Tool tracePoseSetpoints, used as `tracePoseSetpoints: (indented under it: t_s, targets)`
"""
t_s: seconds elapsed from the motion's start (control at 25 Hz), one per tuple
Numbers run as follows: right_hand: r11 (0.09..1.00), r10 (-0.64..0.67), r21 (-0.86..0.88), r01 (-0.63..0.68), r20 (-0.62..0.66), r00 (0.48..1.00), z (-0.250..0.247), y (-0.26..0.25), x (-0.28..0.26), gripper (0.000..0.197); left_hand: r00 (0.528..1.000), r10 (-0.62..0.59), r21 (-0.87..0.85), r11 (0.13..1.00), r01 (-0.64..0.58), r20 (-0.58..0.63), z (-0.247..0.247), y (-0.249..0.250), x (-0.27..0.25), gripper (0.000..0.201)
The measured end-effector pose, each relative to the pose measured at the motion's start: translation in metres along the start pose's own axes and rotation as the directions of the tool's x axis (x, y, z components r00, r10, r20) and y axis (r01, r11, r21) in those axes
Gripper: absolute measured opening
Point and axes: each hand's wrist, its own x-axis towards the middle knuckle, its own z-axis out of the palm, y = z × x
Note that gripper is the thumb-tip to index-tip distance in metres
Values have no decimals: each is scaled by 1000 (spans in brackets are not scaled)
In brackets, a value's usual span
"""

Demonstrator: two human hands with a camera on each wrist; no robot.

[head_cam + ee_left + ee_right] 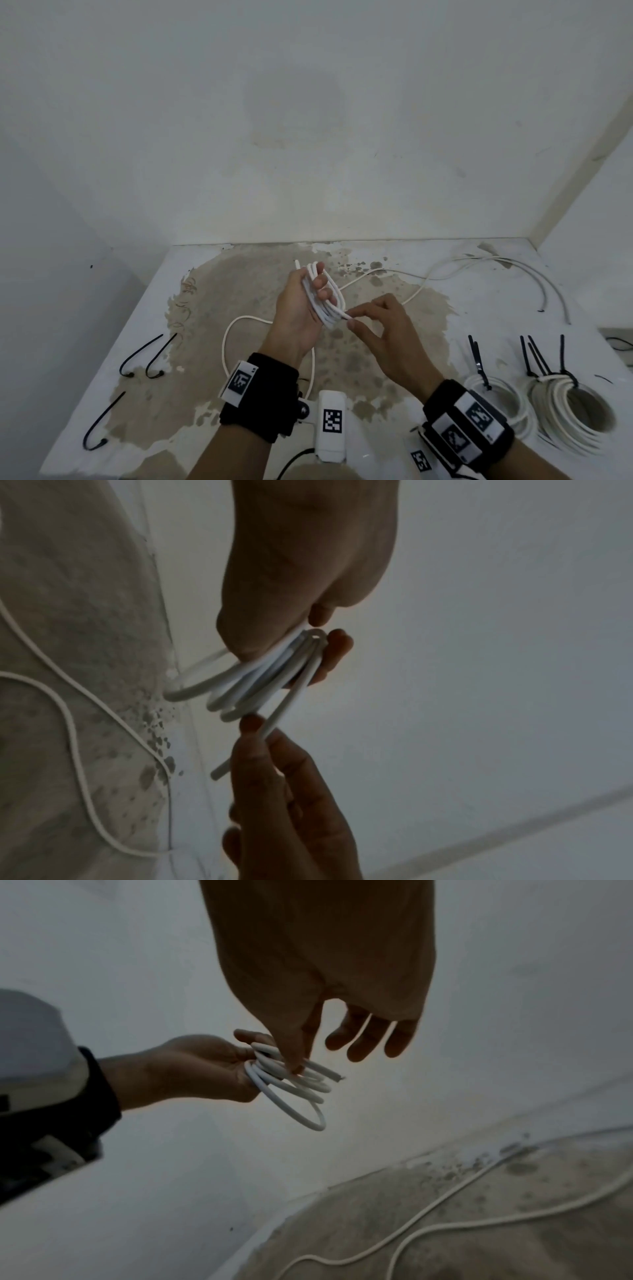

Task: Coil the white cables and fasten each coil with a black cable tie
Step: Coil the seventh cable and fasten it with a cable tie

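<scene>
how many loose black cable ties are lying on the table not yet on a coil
3, all on the table's left side: two hooked ties side by side, and a third tie nearer the front edge. Others may lie out of view.

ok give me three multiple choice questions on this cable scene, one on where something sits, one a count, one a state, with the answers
1. Where do the finished coils lie on the table?
A. near right
B. far left
C. centre back

2. How many loose black cable ties lie on the table's left side?
A. one
B. three
C. six

3. What is the left hand doing?
A. resting flat on the table
B. gripping a white coil
C. holding a black tie

Answers:
1. A, two tied coils sit beside the right wrist in the head view.
2. B, two lie side by side and a third lies nearer the camera.
3. B, its fingers curl round the loops while the right hand pinches the cable end.
</scene>
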Motion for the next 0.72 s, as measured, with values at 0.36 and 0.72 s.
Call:
tracePoseSetpoints:
  t_s: [0.36,0.72]
  targets:
    - [710,416,608,-354,44,908,8,-32,1,50,996,-1,-76,997,7,90,5,-15,-7,39]
    - [447,514,763,-467,208,832,20,-27,15,52,1000,17,4,1000,-17,-8,3,-24,-10,44]
